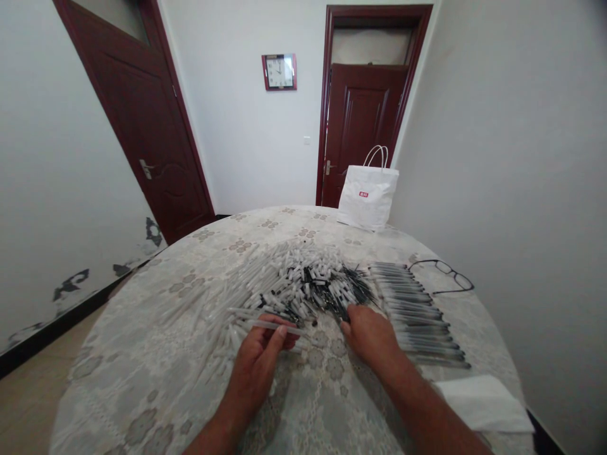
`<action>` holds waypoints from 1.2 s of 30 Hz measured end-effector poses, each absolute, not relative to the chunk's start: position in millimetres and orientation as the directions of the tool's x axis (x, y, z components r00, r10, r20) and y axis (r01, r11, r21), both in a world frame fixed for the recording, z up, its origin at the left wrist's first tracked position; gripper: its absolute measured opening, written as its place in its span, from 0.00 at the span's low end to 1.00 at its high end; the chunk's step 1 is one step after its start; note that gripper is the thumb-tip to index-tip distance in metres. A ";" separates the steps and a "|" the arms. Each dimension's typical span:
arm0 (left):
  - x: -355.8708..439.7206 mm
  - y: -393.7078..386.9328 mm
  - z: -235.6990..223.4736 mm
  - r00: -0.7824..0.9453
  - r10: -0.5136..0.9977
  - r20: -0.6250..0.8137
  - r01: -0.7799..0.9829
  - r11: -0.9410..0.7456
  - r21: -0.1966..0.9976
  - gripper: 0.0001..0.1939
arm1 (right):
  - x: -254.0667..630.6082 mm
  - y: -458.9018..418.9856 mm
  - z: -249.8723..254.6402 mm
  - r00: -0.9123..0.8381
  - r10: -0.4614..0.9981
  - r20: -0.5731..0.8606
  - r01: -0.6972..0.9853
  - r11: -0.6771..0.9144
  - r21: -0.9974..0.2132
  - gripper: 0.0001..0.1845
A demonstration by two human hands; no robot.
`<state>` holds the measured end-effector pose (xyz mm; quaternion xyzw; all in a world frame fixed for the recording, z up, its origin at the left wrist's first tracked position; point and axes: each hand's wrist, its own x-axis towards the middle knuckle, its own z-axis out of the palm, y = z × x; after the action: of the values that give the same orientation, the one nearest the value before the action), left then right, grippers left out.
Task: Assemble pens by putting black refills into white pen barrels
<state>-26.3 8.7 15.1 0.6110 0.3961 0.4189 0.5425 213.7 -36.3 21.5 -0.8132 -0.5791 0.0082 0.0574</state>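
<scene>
My left hand [265, 344] pinches a clear pen barrel [277, 327] between thumb and fingers, held nearly level just above the near side of the pile. The fingers of my right hand [370, 332] are closed at the pile's near right edge, against the dark pen refills [358, 285]. What they grip there is hidden. Between and beyond both hands spread loose white pen caps [313, 256] and black parts. Many more clear barrels [246, 272] lie heaped on the left.
Pens [412, 309] lie side by side in a column on the right, with eyeglasses [443, 268] beyond them. A white paper bag [367, 196] stands at the back of the round table [142, 354]. Folded white paper [484, 401] lies near my right forearm.
</scene>
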 end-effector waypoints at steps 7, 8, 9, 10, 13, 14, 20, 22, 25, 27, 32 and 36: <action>-17.4 4.3 27.2 0.313 0.950 -0.013 -0.231 0.089 0.969 0.16 | 209.2 -34.3 14.4 0.308 0.951 0.024 0.947 -0.303 -0.108 0.11; -14.4 2.3 32.5 0.311 0.950 -0.033 -0.276 0.124 0.953 0.16 | 210.9 -33.7 13.7 0.308 0.951 0.011 0.946 -0.305 -0.111 0.11; -10.9 0.6 38.1 0.318 0.946 -0.057 -0.321 0.164 0.933 0.16 | 213.1 -33.0 12.8 0.312 0.950 -0.005 0.943 -0.311 -0.116 0.12; -7.3 -0.7 43.3 0.324 0.943 -0.081 -0.367 0.204 0.907 0.15 | 215.9 -32.0 11.8 0.318 0.948 -0.019 0.940 -0.317 -0.124 0.12; 2.9 -1.1 53.4 0.350 0.930 -0.115 -0.467 0.280 0.838 0.14 | 223.3 -29.0 10.1 0.326 0.945 -0.008 0.932 -0.323 -0.164 0.11; 5.5 -0.1 53.9 0.350 0.929 -0.116 -0.490 0.287 0.823 0.13 | 224.5 -28.2 10.8 0.322 0.946 0.020 0.931 -0.313 -0.185 0.11; 10.3 9.8 33.2 0.380 0.915 -0.138 -0.511 0.332 0.793 0.12 | 215.9 -28.6 24.0 0.276 0.915 0.295 0.888 -0.126 -0.442 0.09; 9.2 12.9 24.8 0.383 0.912 -0.146 -0.493 0.336 0.803 0.12 | 214.0 -28.2 22.5 0.258 0.912 0.319 0.892 -0.098 -0.440 0.08; 8.1 16.3 17.0 0.392 0.908 -0.150 -0.475 0.339 0.812 0.11 | 217.1 -25.0 11.3 0.232 0.926 0.298 0.925 -0.116 -0.361 0.05; 8.3 17.3 15.2 0.398 0.905 -0.148 -0.470 0.340 0.814 0.11 | 222.1 -22.1 3.5 0.243 0.934 0.263 0.925 -0.141 -0.354 0.05; 9.2 16.5 16.9 0.382 0.910 -0.161 -0.478 0.343 0.809 0.09 | 233.6 -19.9 6.9 0.316 0.916 0.249 0.853 -0.159 -0.498 0.08; 7.4 16.2 18.8 0.383 0.909 -0.163 -0.518 0.358 0.777 0.10 | 228.4 -24.6 23.1 0.379 0.898 0.226 0.570 -0.034 -0.821 0.08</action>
<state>7.4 16.2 18.8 0.3232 0.3027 0.4655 0.7663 228.4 -24.6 23.1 -0.6958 -0.5272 0.1809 0.4530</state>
